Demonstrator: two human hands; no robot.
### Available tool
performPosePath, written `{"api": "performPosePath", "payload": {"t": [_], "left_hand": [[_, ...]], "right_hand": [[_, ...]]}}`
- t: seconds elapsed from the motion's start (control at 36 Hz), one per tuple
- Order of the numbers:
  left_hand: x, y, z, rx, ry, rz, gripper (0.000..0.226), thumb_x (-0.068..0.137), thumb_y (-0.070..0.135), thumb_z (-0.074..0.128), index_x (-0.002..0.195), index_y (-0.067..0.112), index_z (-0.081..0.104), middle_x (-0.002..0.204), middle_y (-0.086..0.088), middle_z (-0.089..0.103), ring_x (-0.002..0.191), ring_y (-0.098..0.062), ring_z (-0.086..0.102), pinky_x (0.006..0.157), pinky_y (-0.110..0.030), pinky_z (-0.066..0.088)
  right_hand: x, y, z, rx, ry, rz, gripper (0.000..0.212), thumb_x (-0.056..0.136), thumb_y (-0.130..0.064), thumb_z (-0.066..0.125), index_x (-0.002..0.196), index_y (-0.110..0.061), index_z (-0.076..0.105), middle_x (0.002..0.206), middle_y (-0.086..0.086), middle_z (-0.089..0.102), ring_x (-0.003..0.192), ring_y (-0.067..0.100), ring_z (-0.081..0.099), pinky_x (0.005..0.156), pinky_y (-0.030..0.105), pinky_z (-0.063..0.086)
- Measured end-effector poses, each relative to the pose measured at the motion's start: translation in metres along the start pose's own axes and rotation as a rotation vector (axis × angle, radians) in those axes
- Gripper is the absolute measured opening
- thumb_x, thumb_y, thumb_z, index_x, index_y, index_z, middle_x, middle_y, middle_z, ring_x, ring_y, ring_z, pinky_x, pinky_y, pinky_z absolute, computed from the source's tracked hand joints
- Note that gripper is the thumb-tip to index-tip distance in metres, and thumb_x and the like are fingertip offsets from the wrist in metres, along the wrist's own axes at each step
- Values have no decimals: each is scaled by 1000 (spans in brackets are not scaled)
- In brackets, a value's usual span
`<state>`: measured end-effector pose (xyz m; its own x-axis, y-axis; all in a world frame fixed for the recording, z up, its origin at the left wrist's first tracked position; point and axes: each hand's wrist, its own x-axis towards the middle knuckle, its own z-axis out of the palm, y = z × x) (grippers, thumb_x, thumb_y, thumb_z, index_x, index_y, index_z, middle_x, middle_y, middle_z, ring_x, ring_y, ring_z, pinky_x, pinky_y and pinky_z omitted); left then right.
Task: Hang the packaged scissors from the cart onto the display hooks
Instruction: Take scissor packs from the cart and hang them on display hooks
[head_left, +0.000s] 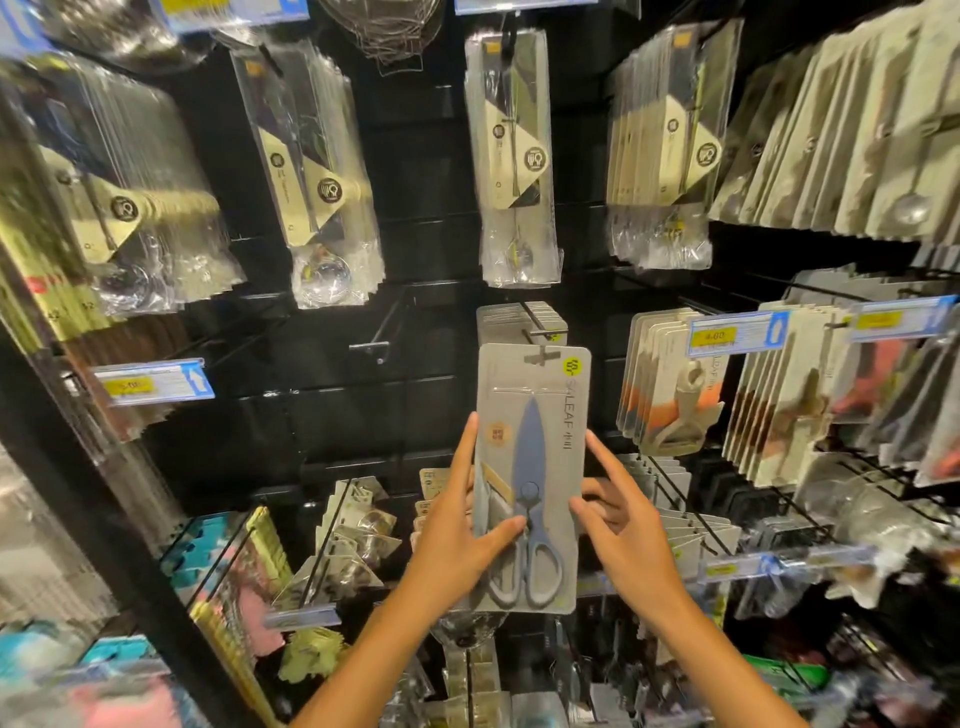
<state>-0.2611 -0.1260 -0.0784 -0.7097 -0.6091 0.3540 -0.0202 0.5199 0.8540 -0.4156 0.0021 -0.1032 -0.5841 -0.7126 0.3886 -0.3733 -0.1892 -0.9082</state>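
Pack of scissors upright, hang-slot just below hook tip.
Left hand pinches left edge; right hand, fingers spread, steadies right edge. Long axis vertical.

Black slatted display wall, wire hooks, hanging packaged utensils, price tags

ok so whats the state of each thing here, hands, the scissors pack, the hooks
scissors package: upright, held up in front of its hook, hang hole just below the hook tip, not yet threaded
left hand: grips the package's left edge, thumb across the front
right hand: touches the package's right edge, fingers spread
scissors hook: already carries matching packs behind
bare hook: nothing hangs on it
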Motion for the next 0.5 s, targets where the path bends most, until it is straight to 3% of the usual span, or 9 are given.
{"api": "performPosePath", "payload": {"t": [0.22, 0.31, 0.5], "left_hand": [[11, 4, 11, -43, -12, -11, 116, 82, 19, 83, 151, 62, 0, 153, 16, 45, 130, -4, 55, 101, -33, 55], [12, 6, 13, -62, 0, 4, 115, 82, 18, 83, 152, 61, 2, 153, 16, 45, 130, -5, 56, 100, -38, 55], [10, 2, 16, -41, 11, -13, 113, 84, 21, 81, 152, 59, 0, 152, 23, 44, 128, 0, 56, 103, -30, 53]], "right_hand": [[7, 1, -16, -14, 7, -17, 63, 101, -7, 56, 153, -35, 34, 108, -12, 74, 103, 7, 71, 82, 14, 54], [8, -1, -17, -18, 10, -24, 62, 101, -6, 55, 153, -33, 35, 108, -17, 73, 103, 1, 69, 81, 10, 52], [12, 6, -18, -58, -18, -32, 63, 101, -6, 55, 152, -37, 35, 113, -12, 71, 103, 1, 68, 83, 12, 54]]}}
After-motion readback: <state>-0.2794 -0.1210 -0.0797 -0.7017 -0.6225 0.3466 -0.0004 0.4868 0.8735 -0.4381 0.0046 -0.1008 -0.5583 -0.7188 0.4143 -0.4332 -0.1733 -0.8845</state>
